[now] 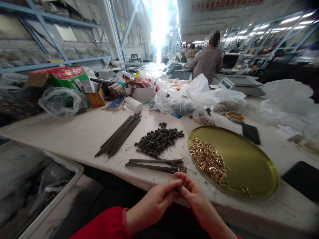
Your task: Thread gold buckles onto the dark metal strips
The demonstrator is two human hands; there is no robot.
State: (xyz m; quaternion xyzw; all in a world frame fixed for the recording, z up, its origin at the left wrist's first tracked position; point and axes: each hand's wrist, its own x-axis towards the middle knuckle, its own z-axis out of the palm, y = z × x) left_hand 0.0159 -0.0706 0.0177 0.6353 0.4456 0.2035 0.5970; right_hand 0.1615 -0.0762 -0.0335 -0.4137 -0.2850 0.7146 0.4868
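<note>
My left hand (160, 196) and my right hand (191, 190) meet at the table's front edge, fingers closed in a pinch. Between them shows a small dark piece (176, 189), mostly hidden by the fingers; its kind is unclear. Just beyond my hands lie a few dark straps (152, 161) with gold buckles at their right ends. Behind these sits a heap of small dark loops (159, 141). A bundle of plain dark straps (121, 134) lies to the left. Gold buckles (208, 159) are piled on the left part of a round gold tray (259, 166).
Plastic bags (184, 96), a green and red box (67, 78) and a paper roll (134, 103) crowd the table's back. A scale (239, 84) stands back right. Dark flat objects flank the tray. A white-rimmed bin (77, 169) is at lower left. A person (206, 61) is farther off.
</note>
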